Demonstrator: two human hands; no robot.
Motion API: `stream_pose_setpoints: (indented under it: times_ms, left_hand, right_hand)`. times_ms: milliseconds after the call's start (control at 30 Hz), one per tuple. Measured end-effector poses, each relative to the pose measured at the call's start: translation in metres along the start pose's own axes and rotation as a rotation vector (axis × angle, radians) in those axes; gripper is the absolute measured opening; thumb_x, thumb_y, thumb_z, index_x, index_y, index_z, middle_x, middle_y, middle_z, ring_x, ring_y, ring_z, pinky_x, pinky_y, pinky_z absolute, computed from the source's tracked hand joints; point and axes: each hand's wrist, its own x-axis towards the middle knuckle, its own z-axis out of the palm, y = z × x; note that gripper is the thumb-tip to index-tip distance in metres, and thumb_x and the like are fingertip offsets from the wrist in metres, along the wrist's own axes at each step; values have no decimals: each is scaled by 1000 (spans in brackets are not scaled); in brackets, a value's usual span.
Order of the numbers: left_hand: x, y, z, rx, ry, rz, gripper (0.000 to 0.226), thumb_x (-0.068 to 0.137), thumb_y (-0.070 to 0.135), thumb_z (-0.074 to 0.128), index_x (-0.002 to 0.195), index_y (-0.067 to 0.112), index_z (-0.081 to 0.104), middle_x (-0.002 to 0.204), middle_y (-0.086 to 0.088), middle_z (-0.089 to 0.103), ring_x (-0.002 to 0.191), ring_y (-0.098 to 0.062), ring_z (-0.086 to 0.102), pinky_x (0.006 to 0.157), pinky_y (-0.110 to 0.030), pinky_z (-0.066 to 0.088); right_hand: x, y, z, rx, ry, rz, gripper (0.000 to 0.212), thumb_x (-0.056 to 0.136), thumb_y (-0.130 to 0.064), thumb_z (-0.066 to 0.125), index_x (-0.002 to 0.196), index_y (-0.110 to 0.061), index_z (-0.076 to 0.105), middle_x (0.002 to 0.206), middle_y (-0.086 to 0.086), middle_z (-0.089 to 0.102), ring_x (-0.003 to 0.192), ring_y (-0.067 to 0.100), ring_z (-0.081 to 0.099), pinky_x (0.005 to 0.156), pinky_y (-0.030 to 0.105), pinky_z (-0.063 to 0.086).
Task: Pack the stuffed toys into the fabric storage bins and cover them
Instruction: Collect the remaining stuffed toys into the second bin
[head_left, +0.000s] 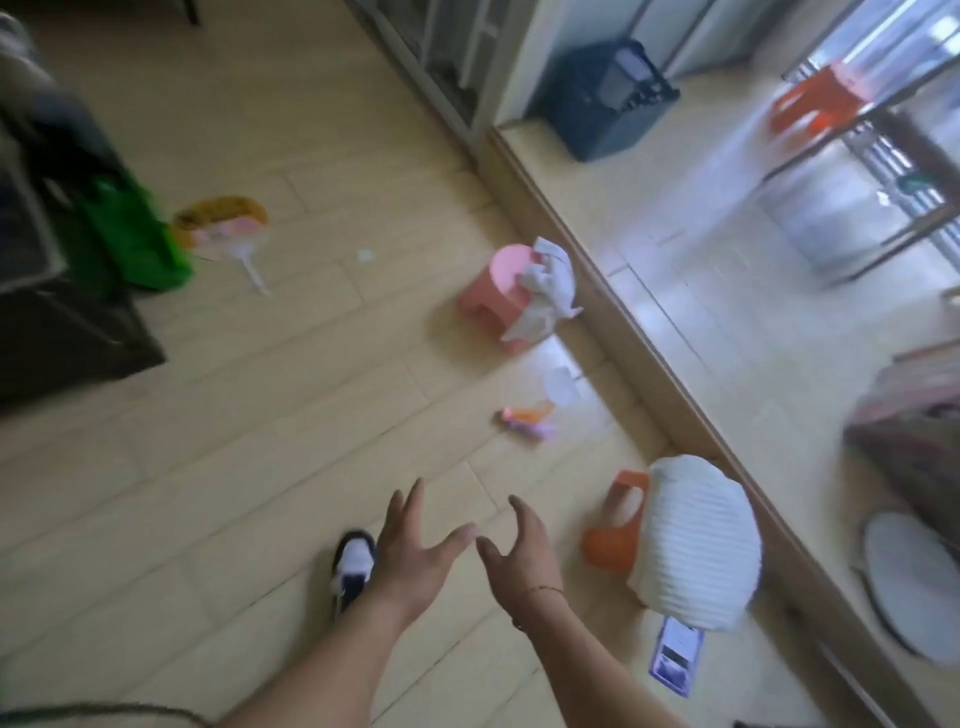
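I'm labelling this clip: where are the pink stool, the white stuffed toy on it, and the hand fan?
pink stool (496, 283): head view, its round seat top.
white stuffed toy (548, 283): head view, its body.
hand fan (221, 226): head view, its printed face.

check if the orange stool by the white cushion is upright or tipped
Tipped: the orange stool lies on its side on the floor, legs pointing sideways, against the white cushion.

Wood floor (260, 415): pink stool (496, 296), fan (228, 228), card (675, 657)
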Motion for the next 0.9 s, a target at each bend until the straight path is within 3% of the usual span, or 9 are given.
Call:
stream_pose_setpoints:
  times_ms: [100,267,333,400,433,500,600,800,900]
  left_hand:
    - [39,18,39,-58,24,-87,95,77,56,70,152,38,15,162,9,-9,150,-13,7,119,-38,21]
    - [119,56,89,-38,87,-248,90,79,52,70,152,34,19,162,6,-2,149,-14,10,116,-39,21]
    - [153,67,106,30,49,-250,87,82,47,69,152,31,21,162,4,3,149,-14,9,115,-38,21]
    - [186,76,121,101,-14,-240,83,84,43,68,152,28,22,162,2,7,148,-14,16,114,-36,23]
    - [202,79,128,173,-47,-222,81,85,43,66,152,27,23,162,3,9,147,-15,19,114,-35,24]
    - [234,86,139,463,-150,-144,76,87,48,59,151,29,24,162,5,12,146,-16,23,116,-35,26]
    - [286,90,157,942,-315,-30,73,86,54,52,150,34,23,163,5,8,147,-21,20,117,-44,24]
    - [410,59,193,1071,-366,-123,87,85,58,52,153,37,2,164,5,-5,149,-25,11,117,-53,13]
    - [474,24,209,1088,-389,-141,93,83,60,53,153,38,-3,164,4,-2,150,-25,10,117,-54,11]
  right_hand:
    - [39,18,-27,67,-21,108,68,87,-34,59,146,-26,28,151,-8,31,139,14,32,109,38,39]
    - [133,47,-50,139,-54,255,65,88,-34,58,145,-27,29,149,-4,37,134,17,40,106,35,41]
    - [169,60,-54,172,-91,299,64,88,-34,57,145,-29,28,147,-3,40,127,18,48,84,30,52]
    - [205,72,-58,188,-134,332,63,89,-33,56,145,-29,28,142,-2,47,113,19,55,61,18,44]
    - [222,78,-60,197,-154,348,63,89,-33,56,145,-30,28,138,-2,50,107,19,57,61,19,44]
    - [260,92,-59,211,-214,357,63,88,-32,57,144,-30,29,131,-1,58,107,20,59,78,25,48]
    - [319,112,-49,207,-316,378,67,85,-30,55,145,-32,27,124,4,64,110,25,59,95,30,46]
    - [457,144,5,136,-454,277,76,83,-27,60,147,-33,18,94,7,69,87,25,61,79,27,45]
    - [525,166,52,59,-441,218,86,81,-31,65,149,-30,13,132,14,55,114,30,58,97,34,46]
